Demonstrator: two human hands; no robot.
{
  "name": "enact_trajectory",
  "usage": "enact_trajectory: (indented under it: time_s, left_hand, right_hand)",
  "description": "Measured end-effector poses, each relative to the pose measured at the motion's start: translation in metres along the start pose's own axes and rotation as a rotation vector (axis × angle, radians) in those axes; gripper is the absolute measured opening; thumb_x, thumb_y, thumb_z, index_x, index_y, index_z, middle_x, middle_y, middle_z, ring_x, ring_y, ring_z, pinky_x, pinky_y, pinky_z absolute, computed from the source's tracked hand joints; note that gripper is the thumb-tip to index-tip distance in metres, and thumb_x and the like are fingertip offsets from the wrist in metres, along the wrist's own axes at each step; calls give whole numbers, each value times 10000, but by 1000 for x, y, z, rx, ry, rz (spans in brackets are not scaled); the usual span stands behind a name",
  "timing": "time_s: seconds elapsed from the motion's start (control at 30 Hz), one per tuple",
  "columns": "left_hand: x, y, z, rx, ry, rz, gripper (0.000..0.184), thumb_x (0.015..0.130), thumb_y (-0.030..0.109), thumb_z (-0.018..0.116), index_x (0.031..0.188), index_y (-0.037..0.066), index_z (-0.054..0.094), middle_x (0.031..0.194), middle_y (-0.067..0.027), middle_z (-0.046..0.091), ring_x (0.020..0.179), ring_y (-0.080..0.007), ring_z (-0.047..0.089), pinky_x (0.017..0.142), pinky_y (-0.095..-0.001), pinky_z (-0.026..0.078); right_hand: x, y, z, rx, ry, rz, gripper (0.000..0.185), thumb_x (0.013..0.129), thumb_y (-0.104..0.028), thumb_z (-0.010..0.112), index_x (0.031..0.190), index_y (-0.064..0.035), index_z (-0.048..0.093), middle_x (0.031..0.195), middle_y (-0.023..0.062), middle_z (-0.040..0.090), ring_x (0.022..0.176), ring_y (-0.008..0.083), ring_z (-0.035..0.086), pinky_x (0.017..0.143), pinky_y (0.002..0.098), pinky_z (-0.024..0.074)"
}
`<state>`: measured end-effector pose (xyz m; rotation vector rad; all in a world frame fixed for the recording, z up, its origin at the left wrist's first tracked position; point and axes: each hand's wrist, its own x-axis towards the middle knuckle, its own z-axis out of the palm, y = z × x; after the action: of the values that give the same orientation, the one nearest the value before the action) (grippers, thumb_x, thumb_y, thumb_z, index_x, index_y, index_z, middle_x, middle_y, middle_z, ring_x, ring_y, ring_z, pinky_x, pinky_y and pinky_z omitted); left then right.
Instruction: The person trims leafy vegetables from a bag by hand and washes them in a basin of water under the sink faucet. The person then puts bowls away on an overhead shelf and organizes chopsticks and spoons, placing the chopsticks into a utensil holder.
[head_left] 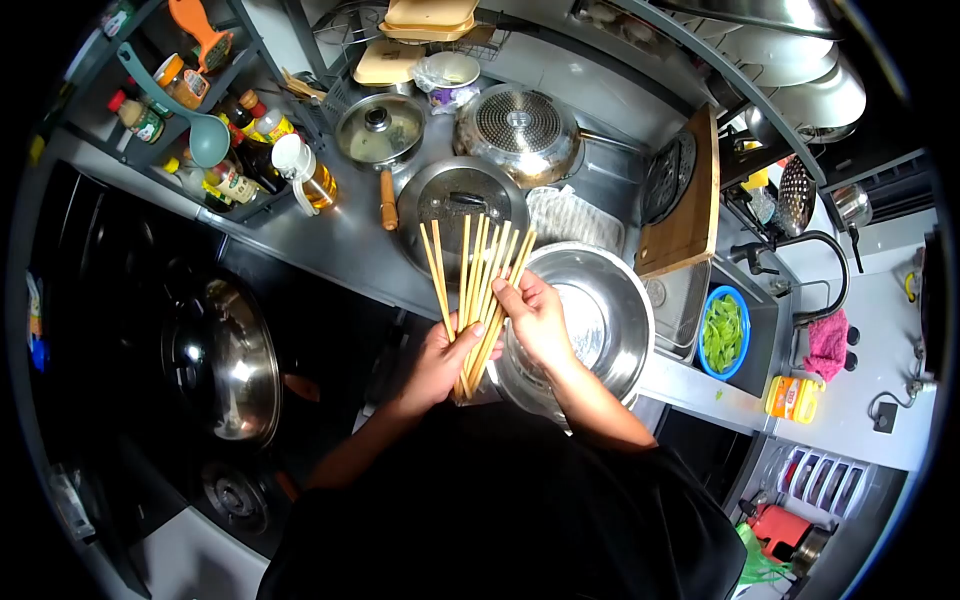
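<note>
A fanned bundle of wooden chopsticks is held up in front of me, tips pointing away. My left hand is closed round the lower part of the bundle, thumb across it. Higher up on the right side, my right hand pinches several of the chopsticks between thumb and fingers. Under and beside my right hand is a large steel bowl with a shiny inside. Just beyond the chopstick tips lies a glass lid with a dark knob.
Behind stand a lidded saucepan and an upturned pan. A folded cloth lies by the bowl. At right are a wooden board, a blue basin of greens and a faucet. A lidded wok sits left on the stove.
</note>
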<state>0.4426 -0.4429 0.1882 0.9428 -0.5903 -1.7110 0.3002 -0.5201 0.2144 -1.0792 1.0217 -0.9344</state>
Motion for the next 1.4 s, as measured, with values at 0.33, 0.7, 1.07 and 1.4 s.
enact_trajectory:
  time_s: [0.33,0.7,1.07,1.4]
  left_hand:
    - [16,-10,-16,348,238,91,237,1042,163,567,1194,-10,625,946,-63,709,775,-99,654,712,-262,558]
    - [18,-7,-15,503,244,167,219,1038,251,597,934,60,612,710,32,552,622,-44,489,564,-208,392]
    - [13,9,-11,766,280,361,278,1055,283,553,987,21,616,716,14,547,651,-88,500,589,-263,405]
    - [12,5,-18,136,117,93,337,1068,257,534,1305,20,567,860,12,587,693,-64,524,635,-219,451]
  right_hand:
    - [14,-17,2,-189,363,-271,142,1078,-194,521,1091,-68,586,703,-60,484,576,8,369,513,209,324]
    - [29,-26,29,-290,275,-50,309,854,-204,836,990,19,671,709,-1,641,648,73,604,612,246,504]
    - [35,-2,47,48,290,-182,204,914,-163,765,991,-16,648,820,14,627,710,61,563,655,234,486]
    - [42,0,33,-193,142,-165,188,1015,-201,551,1020,-19,598,822,64,640,744,138,599,690,294,485]
